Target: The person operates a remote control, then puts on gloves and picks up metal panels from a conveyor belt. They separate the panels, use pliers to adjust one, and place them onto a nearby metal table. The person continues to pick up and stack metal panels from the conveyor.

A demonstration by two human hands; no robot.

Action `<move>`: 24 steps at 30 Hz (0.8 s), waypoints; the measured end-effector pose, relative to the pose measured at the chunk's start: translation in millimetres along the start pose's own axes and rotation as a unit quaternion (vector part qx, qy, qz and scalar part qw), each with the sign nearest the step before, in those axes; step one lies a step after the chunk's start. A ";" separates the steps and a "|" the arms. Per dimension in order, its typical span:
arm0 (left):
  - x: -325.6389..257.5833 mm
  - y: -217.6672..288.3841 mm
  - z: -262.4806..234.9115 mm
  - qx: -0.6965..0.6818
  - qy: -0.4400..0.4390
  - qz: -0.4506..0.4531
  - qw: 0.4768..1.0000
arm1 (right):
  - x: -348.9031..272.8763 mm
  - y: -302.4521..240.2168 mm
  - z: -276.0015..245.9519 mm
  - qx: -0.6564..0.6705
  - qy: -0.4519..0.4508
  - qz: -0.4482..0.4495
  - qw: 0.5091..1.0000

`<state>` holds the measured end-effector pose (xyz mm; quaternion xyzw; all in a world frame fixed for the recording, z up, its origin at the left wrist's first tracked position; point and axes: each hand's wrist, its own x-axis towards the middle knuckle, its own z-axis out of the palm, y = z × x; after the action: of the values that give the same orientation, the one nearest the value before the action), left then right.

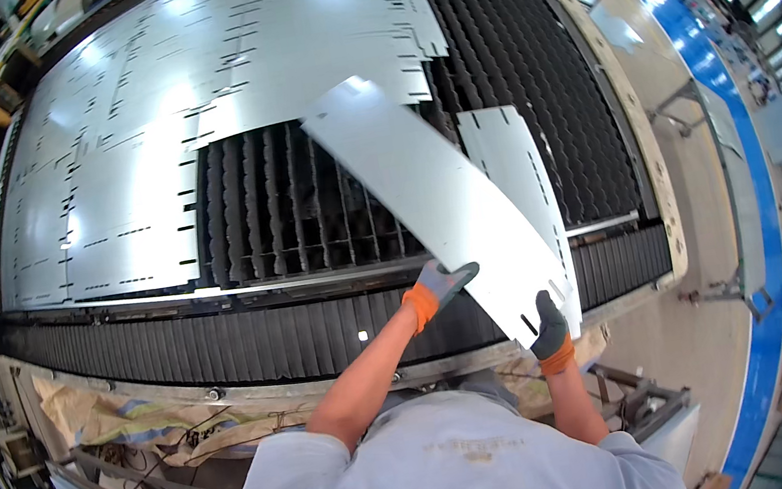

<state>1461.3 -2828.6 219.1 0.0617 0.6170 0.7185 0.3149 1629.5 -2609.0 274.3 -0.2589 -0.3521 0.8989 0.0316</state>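
A long, flat sheet-metal panel (445, 201) slants from the middle of the cutting bed toward my body, its near end having small slots. My left hand (442, 286), in a grey glove with an orange cuff, grips the panel's left edge, thumb on top. At the near right corner my right hand (550, 327), gloved alike, closes on the same panel; its fingers beneath are hidden. Partly under the panel lies a second slotted metal strip (509, 141), its near end close to my right hand. Whether that hand also touches this strip, I cannot tell.
Large cut metal sheets (116, 164) cover the bed's left and far parts. Dark serrated slats (274, 206) show between and right of them. A ribbed black cover (223, 340) runs along the near edge. Crumpled tan sacking (133, 415) lies below; a blue floor stripe (755, 190) passes at right.
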 end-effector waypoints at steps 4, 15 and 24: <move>39.8 1.1 52.5 0.048 -0.142 -0.049 0.987 | -51.2 19.1 -50.3 0.036 0.046 -0.055 0.997; 75.2 -82.9 98.2 0.264 -0.222 -0.163 0.924 | -67.1 42.0 -286.6 -0.477 0.380 0.105 0.785; 70.9 -114.5 117.2 -0.145 -0.051 -0.389 0.908 | 55.4 -82.5 -192.5 -0.673 0.356 -0.163 0.627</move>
<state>1503.9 -2687.1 119.0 -0.1931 0.4637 0.6165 0.6063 1665.1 -2415.1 184.3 -0.4468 -0.8568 0.2294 0.1173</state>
